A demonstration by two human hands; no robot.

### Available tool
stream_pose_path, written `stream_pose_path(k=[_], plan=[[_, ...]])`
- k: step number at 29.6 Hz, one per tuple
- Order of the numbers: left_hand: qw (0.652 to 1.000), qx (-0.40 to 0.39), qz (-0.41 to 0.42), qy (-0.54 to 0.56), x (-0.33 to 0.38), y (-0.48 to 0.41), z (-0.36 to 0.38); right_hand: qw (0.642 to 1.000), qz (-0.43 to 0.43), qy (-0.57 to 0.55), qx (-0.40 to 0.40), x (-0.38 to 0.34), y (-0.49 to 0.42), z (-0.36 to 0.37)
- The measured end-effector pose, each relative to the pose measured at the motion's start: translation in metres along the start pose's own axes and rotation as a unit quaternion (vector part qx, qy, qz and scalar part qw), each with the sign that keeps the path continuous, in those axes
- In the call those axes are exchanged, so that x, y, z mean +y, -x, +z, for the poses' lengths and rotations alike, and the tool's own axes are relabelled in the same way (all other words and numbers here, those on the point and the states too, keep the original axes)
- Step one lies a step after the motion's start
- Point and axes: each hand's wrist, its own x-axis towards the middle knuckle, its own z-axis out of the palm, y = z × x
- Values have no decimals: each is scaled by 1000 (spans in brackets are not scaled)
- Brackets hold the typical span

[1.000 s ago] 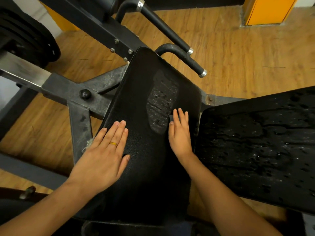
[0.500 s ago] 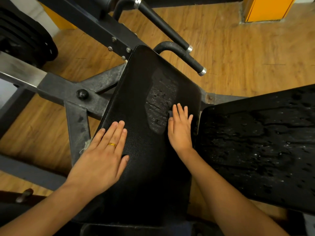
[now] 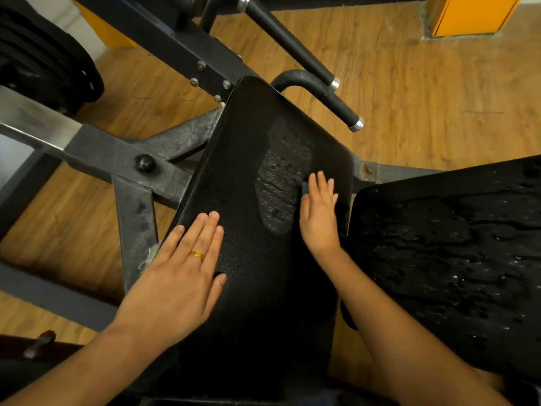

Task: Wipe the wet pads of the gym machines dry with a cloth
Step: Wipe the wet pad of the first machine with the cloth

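Straight fingers of the right hand (image 3: 319,218) press flat on the middle pad (image 3: 257,288), just right of its wet patch (image 3: 281,183); a grey cloth (image 3: 304,186) edge shows under the forefinger. The left hand (image 3: 181,273) lies flat, fingers straight, on the pad's near left. A wet pad (image 3: 439,244) sits right.

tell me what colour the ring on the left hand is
Gold. The ring is a plain band on the left hand, clearest in the head view.

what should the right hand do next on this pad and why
Probably slide the right hand left across the wet patch on the black padded machine pad. The hand lies flat just beside that patch, a dark scrap, perhaps the cloth, peeping out at its forefinger, while the left hand rests flat on the dry part.
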Motion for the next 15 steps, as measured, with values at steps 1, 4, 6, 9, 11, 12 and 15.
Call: stream_pose_path(k=[1, 4, 6, 9, 11, 12, 15], plan=[[1000, 0, 0, 1, 0, 0, 0, 1000, 14, 3, 6, 1, -21, -2], [1000, 0, -1, 4, 0, 0, 1, 998, 57, 15, 13, 2, -77, -9], [1000, 1, 0, 5, -1, -1, 1, 997, 68, 19, 9, 3, -95, -12], [1000, 2, -1, 11, -1, -1, 1, 998, 58, 7, 16, 0, -75, -10], [1000, 2, -1, 12, -1, -1, 1, 999, 36, -7, 20, -1, -42, -5], [1000, 2, -1, 11, -1, -1, 1, 999, 24, -10, 18, -2, -26, -4], [1000, 2, -2, 10, -1, -2, 1, 1000, 9, 0, 8, 1, -15, -4]])
